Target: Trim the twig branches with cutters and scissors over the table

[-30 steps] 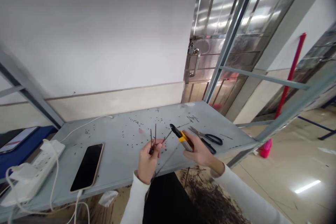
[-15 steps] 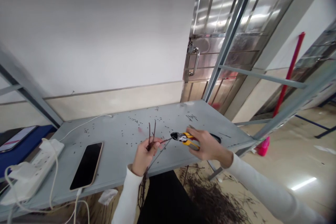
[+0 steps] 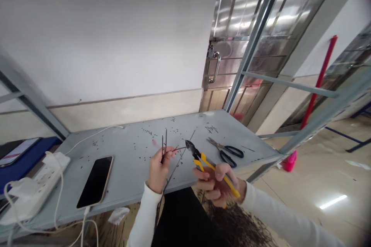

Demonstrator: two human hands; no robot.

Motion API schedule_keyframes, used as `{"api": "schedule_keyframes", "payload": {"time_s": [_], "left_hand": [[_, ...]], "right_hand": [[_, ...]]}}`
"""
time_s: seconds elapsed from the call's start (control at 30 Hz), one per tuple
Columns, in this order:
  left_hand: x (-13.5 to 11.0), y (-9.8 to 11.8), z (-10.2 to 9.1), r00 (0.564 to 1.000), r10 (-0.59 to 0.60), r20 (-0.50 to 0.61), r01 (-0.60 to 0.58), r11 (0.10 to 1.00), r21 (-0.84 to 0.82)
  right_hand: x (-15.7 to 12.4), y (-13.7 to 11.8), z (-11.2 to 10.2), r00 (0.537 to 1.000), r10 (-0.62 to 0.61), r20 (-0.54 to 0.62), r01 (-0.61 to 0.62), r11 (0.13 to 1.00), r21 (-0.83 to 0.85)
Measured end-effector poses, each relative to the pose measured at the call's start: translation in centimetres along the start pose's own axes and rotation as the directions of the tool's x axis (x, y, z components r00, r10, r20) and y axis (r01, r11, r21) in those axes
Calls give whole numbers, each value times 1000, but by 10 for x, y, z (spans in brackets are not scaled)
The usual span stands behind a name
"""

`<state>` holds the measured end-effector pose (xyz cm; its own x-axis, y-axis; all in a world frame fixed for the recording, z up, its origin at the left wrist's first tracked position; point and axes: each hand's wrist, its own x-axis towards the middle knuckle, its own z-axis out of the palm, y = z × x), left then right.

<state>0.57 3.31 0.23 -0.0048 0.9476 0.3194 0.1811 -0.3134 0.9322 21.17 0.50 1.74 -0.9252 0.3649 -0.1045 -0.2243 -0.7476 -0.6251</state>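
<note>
My left hand (image 3: 159, 171) is closed around several thin dark brown twigs (image 3: 164, 144), two of them pointing up and one reaching right. Yellow-and-black cutting pliers (image 3: 199, 158) are gripped in my right hand (image 3: 218, 185), which is turned with the palm partly up. The plier jaws are at the tip of the right-pointing twig; whether they have closed on it I cannot tell. A longer thin twig (image 3: 176, 168) slants past behind the jaws. Scissors (image 3: 227, 151) with dark handles lie on the grey table (image 3: 124, 179), beyond my right hand.
Small cut bits (image 3: 149, 132) are scattered over the tabletop. At left are a phone (image 3: 95, 182) on a cable and a white power strip (image 3: 37, 189). Grey metal posts (image 3: 246, 61) frame the table. A heap of twigs (image 3: 240, 220) lies on the floor below.
My right hand has moved down and turned, so the pliers now angle up to the left. The scissors have come into full view. My left hand has shifted slightly.
</note>
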Motion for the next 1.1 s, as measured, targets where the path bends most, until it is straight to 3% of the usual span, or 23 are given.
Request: {"api": "schedule_keyframes", "payload": {"time_s": [0.07,0.13,0.23,0.3,0.37,0.47,0.53,0.6,0.7,0.77,0.83,0.9,1.0,1.03,1.1], "left_hand": [[-2,-1,3,998,-13,66,17,998,-52],[-6,1,4,991,-44,127,60,991,-122],[-9,8,2,954,-103,282,164,966,-201],[-8,14,-3,909,-125,398,225,950,-216],[-5,18,-10,884,-132,449,252,943,-217],[2,19,-21,867,-141,478,257,949,-186],[7,19,-26,858,-151,491,263,950,-167],[11,18,-30,849,-154,506,268,950,-161],[15,19,-33,832,-152,533,266,953,-143],[15,21,-32,835,-150,529,258,956,-137],[14,24,-29,846,-153,510,258,955,-142],[13,24,-24,863,-169,477,270,951,-152],[13,16,-15,900,-189,394,269,950,-160],[13,11,-12,913,-184,365,257,952,-164],[14,1,-7,934,-162,318,227,958,-178]], "right_hand": [[2,-3,4,970,-161,-184,114,964,-240],[3,-7,7,861,-387,-330,143,806,-574],[0,-15,7,669,-655,-352,-91,399,-913],[-4,-20,3,570,-781,-257,-302,92,-949],[-11,-25,-3,504,-858,-99,-480,-183,-858],[-21,-32,-9,503,-856,119,-603,-446,-662],[-26,-37,-8,559,-812,166,-595,-533,-602],[-28,-41,-3,638,-761,121,-539,-553,-635],[-26,-40,6,738,-675,0,-411,-449,-793],[-22,-33,9,778,-624,-70,-305,-279,-910],[-16,-22,9,799,-578,-164,-202,-2,-979],[-9,-7,8,812,-521,-262,-82,343,-936],[2,16,6,899,-360,-251,162,804,-572],[5,23,7,939,-286,-192,195,901,-388],[9,31,11,984,-168,-52,166,985,-44]]}}
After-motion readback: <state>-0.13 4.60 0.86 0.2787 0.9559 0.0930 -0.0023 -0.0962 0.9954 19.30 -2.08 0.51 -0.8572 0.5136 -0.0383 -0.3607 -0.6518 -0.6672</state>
